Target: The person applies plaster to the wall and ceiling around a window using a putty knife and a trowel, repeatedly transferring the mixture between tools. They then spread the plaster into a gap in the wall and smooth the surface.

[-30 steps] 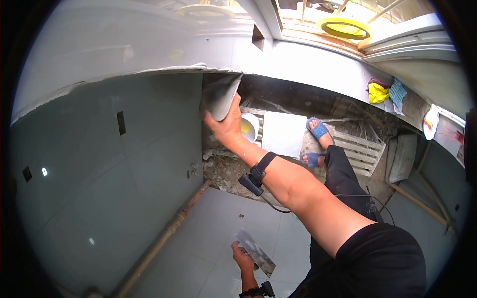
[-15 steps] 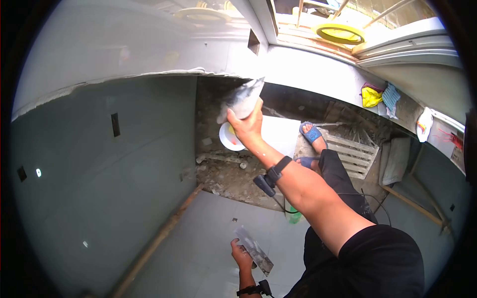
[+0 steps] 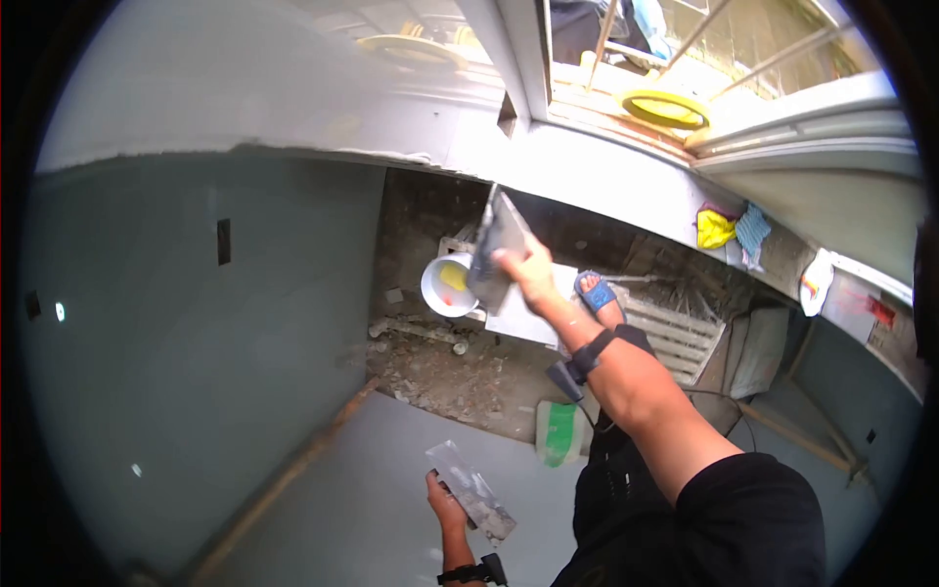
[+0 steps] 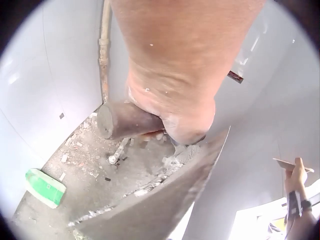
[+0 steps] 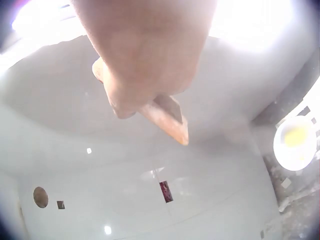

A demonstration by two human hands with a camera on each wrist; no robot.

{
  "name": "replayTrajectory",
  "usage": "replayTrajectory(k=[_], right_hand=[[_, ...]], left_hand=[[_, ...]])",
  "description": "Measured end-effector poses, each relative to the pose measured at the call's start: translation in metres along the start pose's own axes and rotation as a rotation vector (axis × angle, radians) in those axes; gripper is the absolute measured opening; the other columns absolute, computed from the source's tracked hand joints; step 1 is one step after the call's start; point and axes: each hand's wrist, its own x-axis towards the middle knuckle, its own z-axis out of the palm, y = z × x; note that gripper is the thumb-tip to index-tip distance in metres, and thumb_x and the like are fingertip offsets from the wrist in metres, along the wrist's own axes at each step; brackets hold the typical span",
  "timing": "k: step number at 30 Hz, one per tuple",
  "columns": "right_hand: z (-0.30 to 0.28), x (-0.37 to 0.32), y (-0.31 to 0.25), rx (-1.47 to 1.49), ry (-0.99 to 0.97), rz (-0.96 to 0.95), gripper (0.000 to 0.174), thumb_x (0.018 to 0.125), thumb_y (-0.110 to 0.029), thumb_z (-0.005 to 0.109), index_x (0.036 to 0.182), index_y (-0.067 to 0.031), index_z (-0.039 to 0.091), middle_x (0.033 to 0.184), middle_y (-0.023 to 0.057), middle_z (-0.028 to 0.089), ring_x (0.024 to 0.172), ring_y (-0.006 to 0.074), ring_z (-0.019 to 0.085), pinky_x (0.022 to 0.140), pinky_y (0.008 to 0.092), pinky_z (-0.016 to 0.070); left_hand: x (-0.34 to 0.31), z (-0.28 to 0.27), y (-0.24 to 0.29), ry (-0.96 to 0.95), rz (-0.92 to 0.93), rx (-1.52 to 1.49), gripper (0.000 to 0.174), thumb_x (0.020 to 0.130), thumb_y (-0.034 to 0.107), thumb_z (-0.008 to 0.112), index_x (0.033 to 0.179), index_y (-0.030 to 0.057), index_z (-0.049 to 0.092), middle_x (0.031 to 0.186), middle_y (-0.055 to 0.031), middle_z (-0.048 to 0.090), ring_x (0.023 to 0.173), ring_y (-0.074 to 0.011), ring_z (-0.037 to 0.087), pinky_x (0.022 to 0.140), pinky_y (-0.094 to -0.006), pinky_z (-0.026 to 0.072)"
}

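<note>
In the head view, my right hand [image 3: 531, 274] grips a flat grey plate [image 3: 501, 240] tilted steeply, beside a white bucket [image 3: 432, 286]. Lower down, my left hand [image 3: 448, 504] holds a trowel [image 3: 477, 497] with grey paste on its blade. The left wrist view shows that hand [image 4: 170, 75] closed round a thick round handle [image 4: 132, 121], the blade [image 4: 145, 212] below it and paste along the edge. Seen from the right wrist, the right hand [image 5: 142, 75] is bent round something thin; the plate itself cannot be made out there.
Grey tiled wall [image 3: 176, 323] stands at the left, with a pale panel [image 3: 264, 88] above. A window ledge [image 3: 606, 176] carries yellow and blue cloths. Rubble [image 3: 450, 377], a slatted rack [image 3: 665, 333], a pole [image 3: 293, 470] and a green-and-white object [image 3: 559, 433] lie lower down.
My right hand and its plate have moved right, away from the left wall and past the bucket. The left hand still holds the trowel. More of the green-and-white object shows.
</note>
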Motion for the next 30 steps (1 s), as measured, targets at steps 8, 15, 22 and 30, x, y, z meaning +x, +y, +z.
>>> replayTrajectory(k=[8, 15, 22, 30], right_hand=[[-0.102, 0.102, 0.031, 0.473, -0.043, 0.505, 0.023, 0.080, -0.014, 0.065, 0.102, -0.0068, 0.061, 0.097, 0.0091, 0.062, 0.095, 0.0262, 0.062, 0.091, 0.0492, 0.0523], [-0.074, 0.110, 0.023, 0.469, -0.026, 0.374, 0.020, 0.080, -0.008, 0.065, 0.100, -0.0072, 0.061, 0.094, 0.0065, 0.062, 0.089, 0.0247, 0.062, 0.090, 0.0476, 0.0528], [-0.053, 0.092, -0.021, 0.413, 0.064, 0.333, 0.022, 0.079, -0.006, 0.066, 0.100, -0.0071, 0.063, 0.087, 0.0037, 0.063, 0.084, 0.0207, 0.063, 0.081, 0.0432, 0.0543], [-0.017, 0.060, -0.121, 0.374, -0.061, 0.145, 0.026, 0.080, -0.005, 0.061, 0.105, -0.0056, 0.061, 0.087, 0.0037, 0.063, 0.079, 0.0189, 0.062, 0.075, 0.0378, 0.0540]], left_hand=[[-0.014, 0.011, -0.013, -0.008, -0.043, 0.068, 0.027, 0.098, 0.002, 0.045, 0.124, 0.0036, 0.049, 0.091, -0.0109, 0.065, 0.079, -0.0161, 0.065, 0.071, -0.0297, 0.0557], [-0.022, 0.014, -0.024, 0.037, -0.014, 0.207, 0.026, 0.091, 0.001, 0.055, 0.117, 0.0032, 0.053, 0.078, -0.0078, 0.066, 0.071, -0.0159, 0.065, 0.066, -0.0300, 0.0537], [-0.024, 0.010, -0.023, 0.049, 0.063, 0.311, 0.031, 0.085, 0.001, 0.059, 0.116, 0.0046, 0.053, 0.071, -0.0081, 0.064, 0.066, -0.0175, 0.062, 0.063, -0.0325, 0.0498], [-0.019, 0.019, 0.015, 0.075, 0.173, 0.369, 0.033, 0.082, -0.002, 0.057, 0.114, 0.0052, 0.055, 0.064, -0.0063, 0.056, 0.061, -0.0192, 0.056, 0.060, -0.0352, 0.0459]])
